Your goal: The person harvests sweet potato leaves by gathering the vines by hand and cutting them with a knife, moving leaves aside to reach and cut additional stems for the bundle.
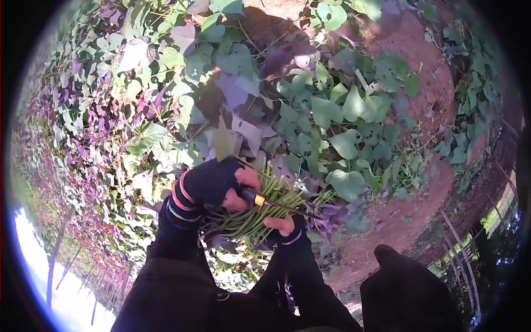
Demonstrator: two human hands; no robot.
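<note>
My left hand (224, 185), in a black fingerless covering with coloured bands at the wrist, is closed around the black and yellow handle of a knife (259, 200). The blade points right, across a thick bundle of green leaf stems (249, 221). Below the blade, my right hand (285, 226) grips that bundle from the right, its thumb lying over the stems; its other fingers are hidden underneath. A single upright leaf (224, 141) stands just above my left hand.
Broad heart-shaped leaves (345, 144) on vines spread ahead, with purple-tinted foliage (83, 127) at left. Reddish bare soil (387, 221) runs along the right. Wooden poles (462, 260) stand at the lower right, and more posts (60, 249) at the lower left.
</note>
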